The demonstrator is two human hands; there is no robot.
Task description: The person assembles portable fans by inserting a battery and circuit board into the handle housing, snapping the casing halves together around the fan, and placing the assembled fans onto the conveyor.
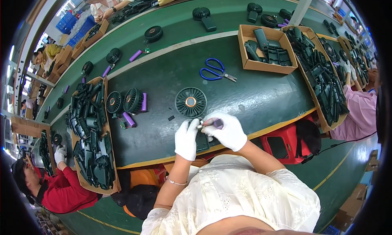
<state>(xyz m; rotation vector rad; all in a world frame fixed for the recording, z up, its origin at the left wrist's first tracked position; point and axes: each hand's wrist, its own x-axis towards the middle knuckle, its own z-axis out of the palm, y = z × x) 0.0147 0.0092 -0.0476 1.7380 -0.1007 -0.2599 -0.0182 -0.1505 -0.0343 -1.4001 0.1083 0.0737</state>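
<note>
Both my hands wear white gloves and meet at the near side of the table. My right hand [229,133] is closed on a purple cylindrical battery [218,123], with its thumb and fingertips by reddish wires. My left hand [186,139] pinches at a small part close to those wires; what it holds is mostly covered by the fingers. Just beyond my fingertips a round black fan head [191,102] with an orange ring at its centre lies face up. A dark casing piece [202,142] shows partly below my hands.
Blue-handled scissors [214,73] lie farther back. Two fan heads [132,100] with purple batteries [129,119] sit to the left. Cartons of black casings stand left [116,169] and right [250,63]. Beyond runs a green conveyor [175,26] carrying fans. Co-workers sit on both sides.
</note>
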